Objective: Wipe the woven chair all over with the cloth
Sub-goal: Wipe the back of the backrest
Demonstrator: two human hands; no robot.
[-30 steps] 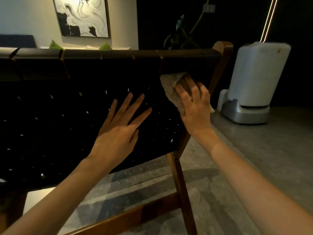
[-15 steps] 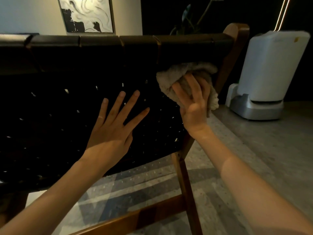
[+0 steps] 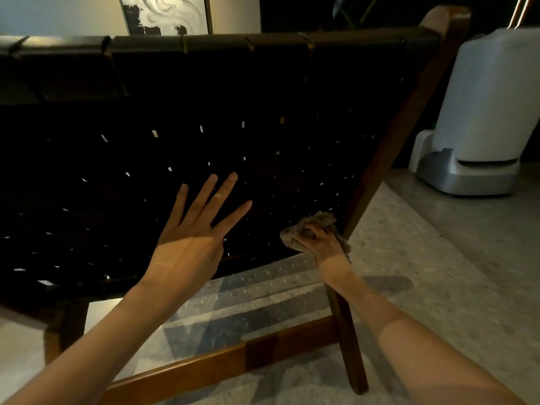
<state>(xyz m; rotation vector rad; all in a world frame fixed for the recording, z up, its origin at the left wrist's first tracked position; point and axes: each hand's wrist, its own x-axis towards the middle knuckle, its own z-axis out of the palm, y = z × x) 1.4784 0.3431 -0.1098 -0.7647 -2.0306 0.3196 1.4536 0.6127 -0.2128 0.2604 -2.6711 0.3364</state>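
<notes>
Woven chair [image 3: 263, 112] stood on a pale speckled floor [image 3: 438, 258], seen from behind and filling the left and middle of the view. Its back was a panel of broad dark straps, interlaced so tightly that only small chinks of light showed through. The straps wrapped over the top edge, where they caught a dull sheen. A warm brown wooden frame carried the panel: a slanted post [image 3: 409, 121] at the right and a low rail [image 3: 233, 361] across the near bottom, joined to that post.

The cloth [image 3: 309, 225], beige and crumpled, sat at the lower right corner of the woven panel, just beside the post. The right hand [image 3: 321, 244] grasped it, fingers curled over it and pushing it against the straps. The left hand [image 3: 193, 244] was released, fingers straight and spread, palm toward the weave left of the cloth; whether it touched the straps could not be told.

At the far right a white appliance [image 3: 491, 112] on a grey base stood on the floor, apart from the chair. A black-and-white painting [image 3: 166, 13] hung on the far wall.
</notes>
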